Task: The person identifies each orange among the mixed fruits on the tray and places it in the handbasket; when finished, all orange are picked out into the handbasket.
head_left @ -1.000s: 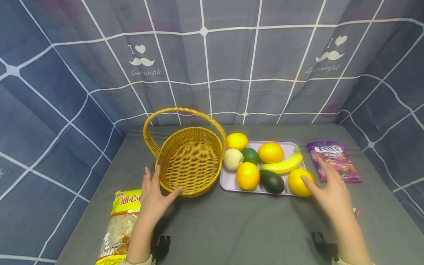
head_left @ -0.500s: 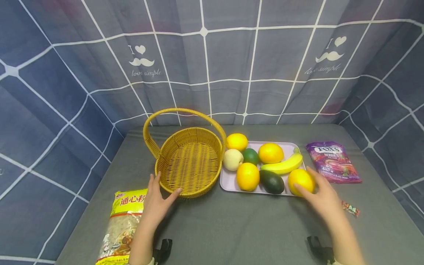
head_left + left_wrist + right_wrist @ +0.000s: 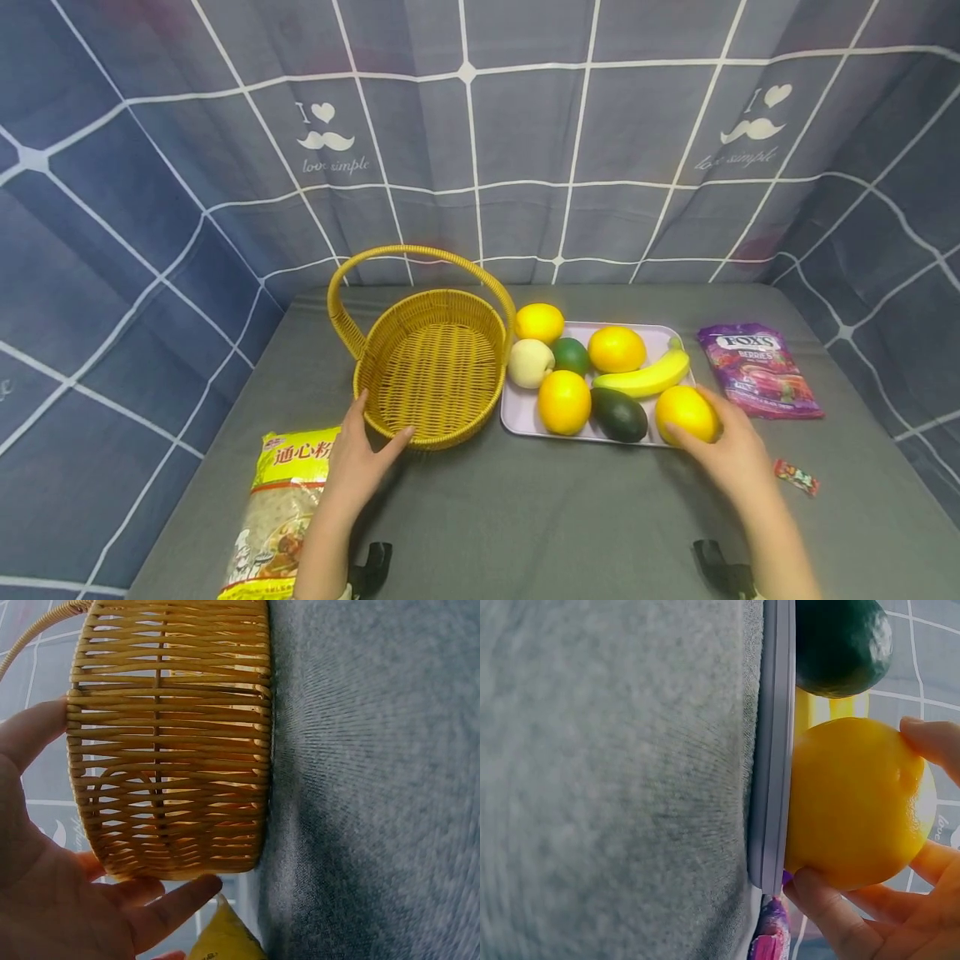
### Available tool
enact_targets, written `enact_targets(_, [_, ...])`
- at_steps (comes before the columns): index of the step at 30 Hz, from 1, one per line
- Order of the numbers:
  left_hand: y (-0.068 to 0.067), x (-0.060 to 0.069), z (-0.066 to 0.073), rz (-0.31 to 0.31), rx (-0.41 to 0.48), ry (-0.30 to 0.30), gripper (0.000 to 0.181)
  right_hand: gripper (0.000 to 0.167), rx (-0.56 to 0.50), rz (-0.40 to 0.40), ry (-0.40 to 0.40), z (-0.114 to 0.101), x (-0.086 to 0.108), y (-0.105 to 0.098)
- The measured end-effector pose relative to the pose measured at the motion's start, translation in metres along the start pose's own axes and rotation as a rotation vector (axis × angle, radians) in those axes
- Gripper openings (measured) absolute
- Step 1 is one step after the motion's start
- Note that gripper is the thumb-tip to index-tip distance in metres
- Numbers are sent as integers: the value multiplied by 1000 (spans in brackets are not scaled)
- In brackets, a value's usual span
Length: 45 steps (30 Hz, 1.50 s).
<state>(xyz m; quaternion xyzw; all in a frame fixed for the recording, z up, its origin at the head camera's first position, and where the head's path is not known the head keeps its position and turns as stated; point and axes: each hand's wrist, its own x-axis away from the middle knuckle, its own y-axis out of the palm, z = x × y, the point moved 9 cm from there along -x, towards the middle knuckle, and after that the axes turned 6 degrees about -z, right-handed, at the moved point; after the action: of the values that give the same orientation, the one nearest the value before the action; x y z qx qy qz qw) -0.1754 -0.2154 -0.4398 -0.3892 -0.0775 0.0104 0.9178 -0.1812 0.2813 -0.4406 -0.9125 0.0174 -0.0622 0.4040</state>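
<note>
My right hand (image 3: 729, 454) grasped an orange (image 3: 686, 412) on the tray (image 3: 519, 417). My left hand (image 3: 357, 458), fingers extended, touched the basket (image 3: 442, 371).

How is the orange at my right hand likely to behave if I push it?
The orange would probably roll, since it looks nearly round. Its shiny skin suggests a somewhat slippery grip. The tray beneath has only a low rim, which might not stop it.

Blue-grey fabric curtains with white grid lines (image 3: 525, 125) hang behind and along both sides of a flat, dark grey, cloth-covered surface (image 3: 562, 517); two white moustache prints (image 3: 326, 141) (each above the words "love simple" (image 3: 336, 165)) mark the back
</note>
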Motion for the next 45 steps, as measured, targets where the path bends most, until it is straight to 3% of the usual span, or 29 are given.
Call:
enact_targets(9, [0,1,1,8,32,8,102,84,-4,48,-10,0,1,-3])
enact_targets(15, [4,1,-2,-24,86,-14,106,83,-28,56,13,3,3,-4])
enact_targets(21, [6,-1,-3,-34,102,-11,107,86,-98,26,81,5,7,-9])
enact_targets(26, [6,-1,-4,-41,114,-11,107,87,-197,15,96,-8,9,-15])
enact_targets(29, [6,-1,-5,-39,118,-10,108,85,-229,22,45,-24,9,-20])
enact_targets(35, [6,-1,-7,-30,127,-11,108,74,-244,26,-135,-67,7,-21])
enact_targets(41, [6,-2,-7,-20,140,-5,108,72,-328,-38,-202,-104,3,-6])
enact_targets(45, [6,-1,-7,-14,140,-7,108,70,-387,-73,-290,-132,0,8])
